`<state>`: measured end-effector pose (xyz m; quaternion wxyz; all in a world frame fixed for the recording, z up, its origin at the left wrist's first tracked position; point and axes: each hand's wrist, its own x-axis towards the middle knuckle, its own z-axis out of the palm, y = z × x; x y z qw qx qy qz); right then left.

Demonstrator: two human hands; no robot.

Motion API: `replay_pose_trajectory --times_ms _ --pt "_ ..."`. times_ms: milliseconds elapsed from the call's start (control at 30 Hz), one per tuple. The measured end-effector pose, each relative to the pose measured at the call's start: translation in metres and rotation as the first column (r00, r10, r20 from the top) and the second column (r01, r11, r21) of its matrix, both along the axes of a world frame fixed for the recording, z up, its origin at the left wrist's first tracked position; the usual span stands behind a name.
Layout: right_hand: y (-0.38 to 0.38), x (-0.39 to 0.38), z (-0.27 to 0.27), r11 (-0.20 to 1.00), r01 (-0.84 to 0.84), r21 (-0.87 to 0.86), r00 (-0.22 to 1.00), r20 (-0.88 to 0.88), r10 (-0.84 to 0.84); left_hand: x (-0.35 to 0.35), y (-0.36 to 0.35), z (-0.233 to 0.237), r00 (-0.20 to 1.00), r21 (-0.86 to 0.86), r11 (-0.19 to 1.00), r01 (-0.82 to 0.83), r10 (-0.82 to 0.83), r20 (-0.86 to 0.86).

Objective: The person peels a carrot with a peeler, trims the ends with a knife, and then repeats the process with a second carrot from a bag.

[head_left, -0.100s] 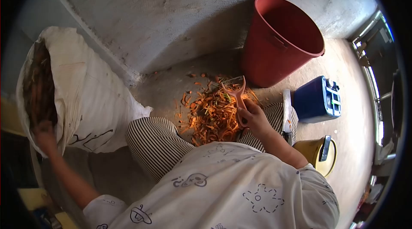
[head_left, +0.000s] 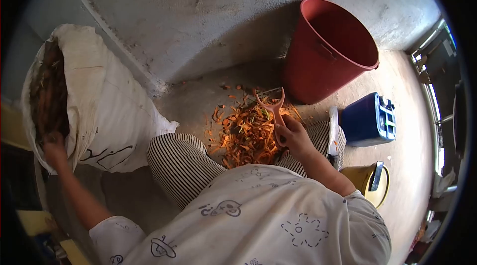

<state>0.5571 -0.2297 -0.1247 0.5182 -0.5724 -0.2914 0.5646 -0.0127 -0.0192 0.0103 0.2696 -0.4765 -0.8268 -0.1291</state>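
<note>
At the mouth of a white sack (head_left: 114, 96) on the left, my left hand (head_left: 54, 150) reaches in among dark orange carrots (head_left: 49, 93); its fingers are partly hidden, and what they touch is unclear. My right hand (head_left: 294, 138) is wrapped round the handle of a pink Y-shaped peeler (head_left: 274, 111), its blade end pointing up and away from me. Beneath and beside the peeler, a heap of orange peelings (head_left: 246, 133) lies on the floor between my knees.
A tall red bin (head_left: 323, 56) stands by the wall beyond the peelings. To the right are a blue jerrycan (head_left: 367, 120) and a yellow container (head_left: 360, 178). A rough grey wall (head_left: 198, 21) runs behind the sack and bin.
The whole view has shifted slightly. My left hand remains at the sack's mouth, and my right hand still holds the peeler in about the same place.
</note>
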Motion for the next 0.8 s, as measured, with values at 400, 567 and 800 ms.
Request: replay_pose_trajectory --times_ms 400,567,800 --pt "0.019 -0.01 0.007 0.991 -0.122 0.048 0.98 0.163 0.113 0.24 -0.076 -0.01 -0.481 0.909 0.389 -0.152 -0.832 0.276" --pt "0.026 -0.004 0.004 0.995 0.087 -0.058 0.992 -0.091 -0.092 0.344 -0.045 -0.104 -0.994 0.573 0.815 0.081 0.02 0.112" --pt "0.0 0.034 -0.001 0.994 0.113 0.01 0.992 -0.062 -0.112 0.393 -0.07 -0.141 -0.947 0.38 0.899 0.217 0.289 -0.141"
